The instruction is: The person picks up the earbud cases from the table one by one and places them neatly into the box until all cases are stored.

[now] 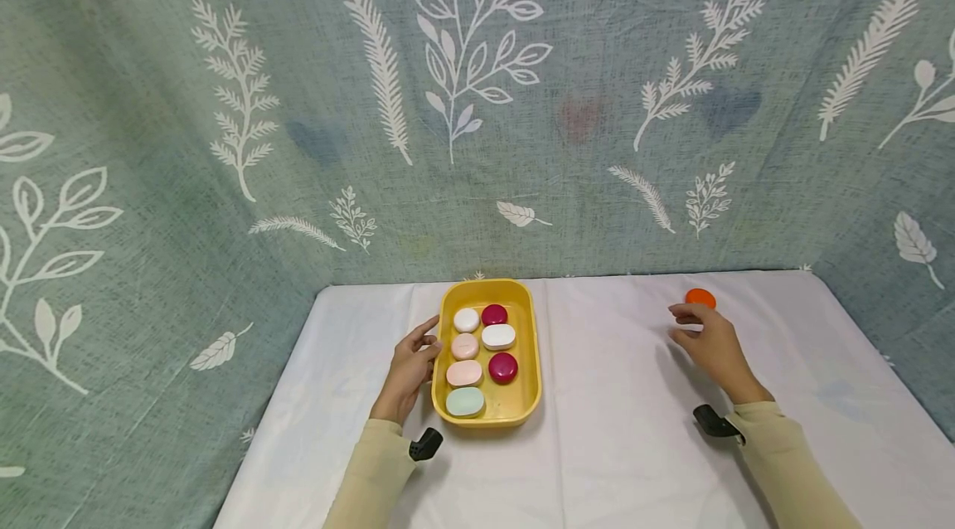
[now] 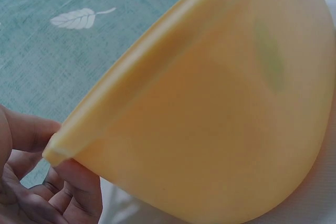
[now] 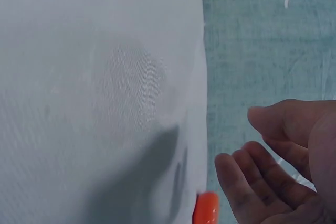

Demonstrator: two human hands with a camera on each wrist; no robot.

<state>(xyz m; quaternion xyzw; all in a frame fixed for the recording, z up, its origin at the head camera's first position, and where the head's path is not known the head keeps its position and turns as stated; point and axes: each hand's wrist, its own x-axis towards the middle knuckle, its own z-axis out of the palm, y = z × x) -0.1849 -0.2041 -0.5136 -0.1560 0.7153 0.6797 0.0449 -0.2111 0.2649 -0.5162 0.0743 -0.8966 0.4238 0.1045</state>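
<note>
My left hand (image 1: 412,369) is at the left side of a yellow tray (image 1: 531,380); in the left wrist view its thumb and fingers pinch the tray's rim (image 2: 113,90). Inside the tray lie several soap bars: white ones (image 1: 498,337), pink ones (image 1: 464,373), dark red ones (image 1: 503,368) and a pale green oval one (image 1: 465,402). Off to the right, my right hand (image 1: 712,347) hovers over the table with fingers loosely bent and nothing between them. Just beyond its fingers sits an orange round soap bar (image 1: 700,295), also seen in part in the right wrist view (image 3: 206,208).
A white cloth (image 1: 604,429) covers the table. Green curtains (image 1: 477,239) with white leaf prints hang behind the table and at both sides. Small black wrist cameras (image 1: 426,444) stick out from both sleeves.
</note>
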